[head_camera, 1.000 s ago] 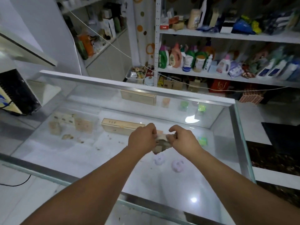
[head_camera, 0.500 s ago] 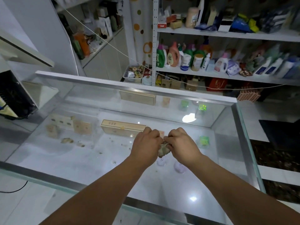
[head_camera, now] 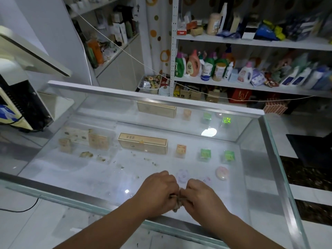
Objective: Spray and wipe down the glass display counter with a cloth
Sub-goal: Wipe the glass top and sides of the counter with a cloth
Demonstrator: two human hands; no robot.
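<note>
**Grip:** left hand [head_camera: 158, 191] and right hand [head_camera: 201, 196] are both pinching a small crumpled brownish cloth [head_camera: 177, 203] between them, fingers curled, knuckles nearly touching, at lower centre of the frame.

**Location:** the cloth is hanging just above the glass display counter [head_camera: 89, 178], close to its near metal edge.

**Surface:** brown crumbs [head_camera: 86, 154] are lying at centre left; whether on or under the glass cannot be told. A long tan box [head_camera: 142, 143] is sitting inside the case.

**Spray bottle:** none showing.

**Hazards:**
- A wad bunched this tightly is likely to be smearing rather than lifting dust.
- Grit dragged beneath it risks scratching the glass.
- A slackening pinch this near the edge risks dropping the cloth off the counter.
</note>
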